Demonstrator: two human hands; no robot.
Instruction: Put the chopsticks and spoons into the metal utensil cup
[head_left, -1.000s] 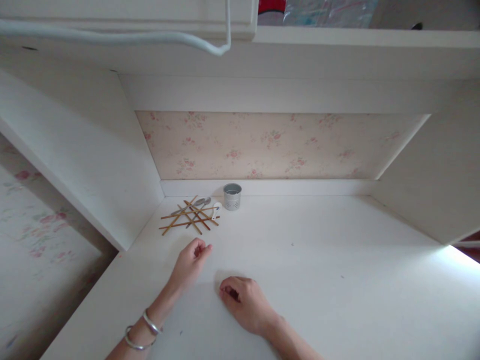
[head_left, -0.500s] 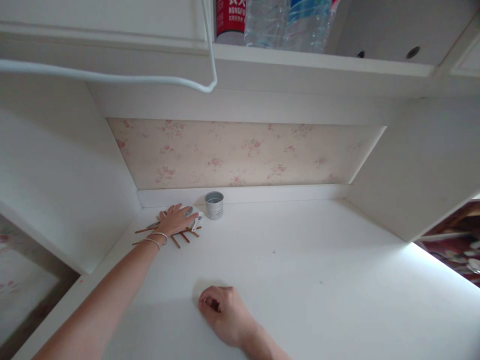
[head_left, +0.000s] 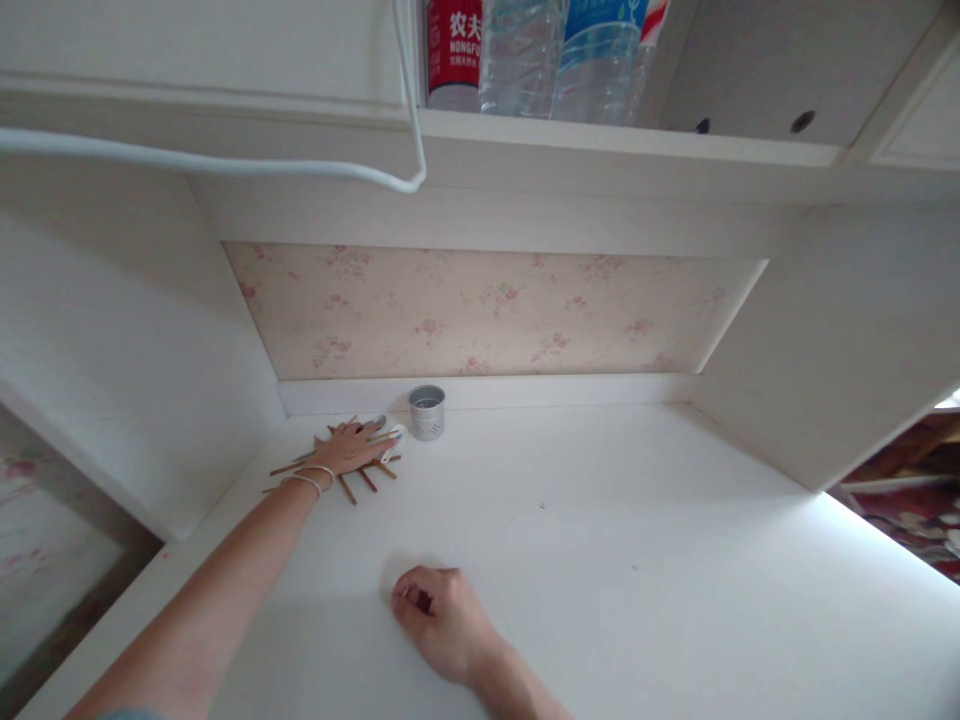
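Observation:
My left hand (head_left: 351,450) lies palm down over a loose pile of thin brown chopsticks (head_left: 366,479) at the far left of the white tabletop. Its fingers are spread across them, and the palm hides the middle of the pile. A grey spoon-like end (head_left: 379,422) and a small white piece (head_left: 396,440) poke out beside the fingers. Just right of the pile, a grey perforated utensil cup (head_left: 427,414) stands upright, apart from the hand. Closer to me, my right hand (head_left: 442,615) rests on the table, curled into a loose fist with nothing visible in it.
The white tabletop (head_left: 570,610) ends at a back ledge under flowered wallpaper (head_left: 502,310). Side panels rise left and right. Overhead, a shelf (head_left: 637,140) holds plastic bottles (head_left: 521,60), and a white cable (head_left: 300,165) hangs in front.
My left hand's fingers have settled lower and shifted slightly among the chopsticks, with a stick now showing across them. My right hand keeps its curled pose. The view has shifted a little.

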